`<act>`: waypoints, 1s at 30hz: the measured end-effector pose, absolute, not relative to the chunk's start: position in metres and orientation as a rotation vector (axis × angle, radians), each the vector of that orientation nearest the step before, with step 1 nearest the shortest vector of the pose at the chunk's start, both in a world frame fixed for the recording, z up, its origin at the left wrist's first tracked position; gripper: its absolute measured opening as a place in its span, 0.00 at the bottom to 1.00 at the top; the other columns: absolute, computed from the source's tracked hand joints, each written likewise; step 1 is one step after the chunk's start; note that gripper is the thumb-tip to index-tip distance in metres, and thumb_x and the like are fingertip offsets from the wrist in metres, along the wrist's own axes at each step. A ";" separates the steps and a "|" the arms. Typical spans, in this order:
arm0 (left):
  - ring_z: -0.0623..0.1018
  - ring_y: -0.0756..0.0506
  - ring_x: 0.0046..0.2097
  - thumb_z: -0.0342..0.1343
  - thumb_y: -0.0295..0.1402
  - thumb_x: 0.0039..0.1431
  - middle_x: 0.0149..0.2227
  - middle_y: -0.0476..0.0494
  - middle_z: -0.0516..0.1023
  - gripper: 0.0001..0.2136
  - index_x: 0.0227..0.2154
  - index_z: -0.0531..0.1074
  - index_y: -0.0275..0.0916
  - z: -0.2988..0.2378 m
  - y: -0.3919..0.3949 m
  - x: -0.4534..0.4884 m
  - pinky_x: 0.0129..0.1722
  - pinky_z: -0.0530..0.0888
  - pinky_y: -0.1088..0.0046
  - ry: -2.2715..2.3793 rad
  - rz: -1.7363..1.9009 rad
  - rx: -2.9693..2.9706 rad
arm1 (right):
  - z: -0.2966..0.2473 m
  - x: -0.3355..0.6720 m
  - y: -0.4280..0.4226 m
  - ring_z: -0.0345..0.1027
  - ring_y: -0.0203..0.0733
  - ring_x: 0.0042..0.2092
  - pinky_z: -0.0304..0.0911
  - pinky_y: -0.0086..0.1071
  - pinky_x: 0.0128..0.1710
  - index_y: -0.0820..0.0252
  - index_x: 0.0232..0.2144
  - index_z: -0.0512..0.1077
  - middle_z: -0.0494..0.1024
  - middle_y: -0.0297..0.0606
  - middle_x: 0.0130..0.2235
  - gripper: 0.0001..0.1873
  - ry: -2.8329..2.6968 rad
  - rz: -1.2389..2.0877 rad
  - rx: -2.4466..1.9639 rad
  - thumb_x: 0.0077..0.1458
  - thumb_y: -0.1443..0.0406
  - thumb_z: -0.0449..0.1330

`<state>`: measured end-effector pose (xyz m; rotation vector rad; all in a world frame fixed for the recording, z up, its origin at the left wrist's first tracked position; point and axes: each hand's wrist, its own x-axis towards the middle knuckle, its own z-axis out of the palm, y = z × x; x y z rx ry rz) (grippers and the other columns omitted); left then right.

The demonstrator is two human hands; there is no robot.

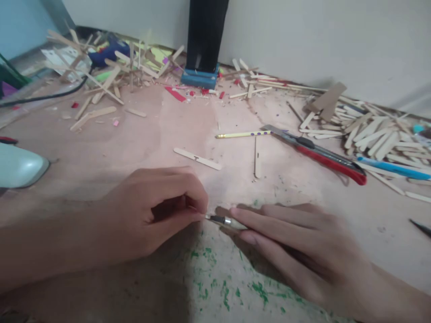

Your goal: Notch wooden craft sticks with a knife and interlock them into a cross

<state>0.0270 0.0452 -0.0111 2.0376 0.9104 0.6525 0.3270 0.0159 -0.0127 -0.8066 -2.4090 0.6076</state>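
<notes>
My left hand [168, 206] is closed in a pinch, thumb against forefinger. Whatever lies between these fingertips is too small and hidden to make out. My right hand [296, 242] grips a slim pen-like tool [230, 222] with a silver collar and a dark front part. The tool points left, and its tip meets the left fingertips. Just beyond the hands lies a notched craft stick [198, 159]. Farther right, another short stick [257, 166] with a dark slit lies near a yellow pencil [242, 134].
A red box cutter [323, 159] lies at the right, blade toward the pencil. Behind it spreads a pile of craft sticks [377, 134] with a blue pen [393, 167]. Loose sticks and a blue glue gun [109, 51] clutter the back left. A white rounded object [22, 166] sits left.
</notes>
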 end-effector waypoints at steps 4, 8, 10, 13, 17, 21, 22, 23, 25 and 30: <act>0.83 0.51 0.31 0.75 0.32 0.63 0.32 0.53 0.86 0.06 0.32 0.83 0.45 -0.005 0.041 0.035 0.28 0.76 0.83 1.041 0.848 1.581 | -0.004 0.320 0.014 0.77 0.30 0.31 0.69 0.25 0.31 0.63 0.63 0.78 0.83 0.31 0.34 0.15 -2.330 0.678 -0.852 0.81 0.69 0.58; 0.91 0.47 0.39 0.81 0.31 0.57 0.35 0.51 0.91 0.09 0.36 0.87 0.46 -0.005 0.040 0.037 0.39 0.85 0.82 0.953 0.870 1.185 | 0.002 0.311 0.015 0.76 0.29 0.30 0.70 0.21 0.31 0.59 0.57 0.83 0.82 0.29 0.32 0.13 -2.209 0.730 -0.913 0.78 0.69 0.60; 0.93 0.46 0.40 0.82 0.33 0.60 0.36 0.49 0.93 0.09 0.39 0.88 0.47 -0.005 0.040 0.037 0.42 0.86 0.81 0.943 0.830 1.011 | 0.003 0.308 0.015 0.77 0.30 0.30 0.71 0.22 0.31 0.57 0.56 0.84 0.83 0.30 0.32 0.13 -2.170 0.716 -0.934 0.77 0.69 0.61; 0.92 0.46 0.37 0.83 0.36 0.59 0.33 0.47 0.92 0.10 0.37 0.87 0.43 -0.005 0.040 0.037 0.41 0.86 0.80 0.994 0.821 0.875 | 0.003 0.307 0.015 0.82 0.35 0.31 0.73 0.25 0.29 0.56 0.57 0.85 0.88 0.34 0.35 0.14 -2.168 0.702 -0.962 0.77 0.67 0.62; 0.91 0.45 0.36 0.85 0.36 0.55 0.30 0.47 0.91 0.12 0.34 0.87 0.42 -0.007 0.039 0.039 0.37 0.86 0.79 1.000 0.846 0.800 | 0.005 0.304 0.015 0.87 0.41 0.35 0.76 0.27 0.26 0.54 0.55 0.86 0.92 0.40 0.41 0.15 -2.167 0.669 -0.983 0.76 0.67 0.61; 0.89 0.49 0.34 0.84 0.37 0.56 0.30 0.47 0.91 0.12 0.34 0.86 0.42 -0.011 0.038 0.041 0.36 0.84 0.83 0.982 0.868 0.803 | 0.010 0.298 0.016 0.87 0.41 0.34 0.76 0.27 0.24 0.53 0.52 0.86 0.93 0.40 0.43 0.17 -2.152 0.631 -0.963 0.77 0.70 0.57; 0.89 0.49 0.33 0.84 0.38 0.57 0.30 0.47 0.91 0.12 0.34 0.86 0.42 -0.012 0.038 0.042 0.35 0.83 0.83 0.978 0.873 0.794 | 0.011 0.297 0.017 0.87 0.41 0.34 0.76 0.26 0.24 0.53 0.51 0.86 0.93 0.39 0.43 0.17 -2.140 0.637 -0.961 0.77 0.70 0.57; 0.89 0.49 0.33 0.83 0.38 0.58 0.30 0.47 0.91 0.12 0.34 0.86 0.42 -0.012 0.038 0.042 0.34 0.83 0.83 0.974 0.881 0.782 | 0.011 0.296 0.017 0.88 0.41 0.35 0.77 0.26 0.25 0.53 0.51 0.86 0.93 0.39 0.44 0.17 -2.128 0.647 -0.960 0.77 0.70 0.56; 0.89 0.49 0.33 0.83 0.38 0.59 0.30 0.47 0.91 0.12 0.36 0.86 0.42 -0.013 0.039 0.043 0.34 0.83 0.83 0.970 0.902 0.769 | 0.011 0.295 0.019 0.90 0.41 0.38 0.79 0.24 0.27 0.53 0.51 0.87 0.93 0.39 0.46 0.17 -2.103 0.665 -0.977 0.76 0.70 0.57; 0.89 0.51 0.34 0.84 0.34 0.57 0.31 0.49 0.90 0.13 0.39 0.86 0.41 -0.015 0.042 0.044 0.37 0.83 0.84 0.941 0.949 0.784 | 0.008 0.293 0.019 0.91 0.41 0.42 0.84 0.26 0.39 0.50 0.54 0.88 0.93 0.35 0.44 0.18 -2.062 0.790 -1.004 0.76 0.67 0.59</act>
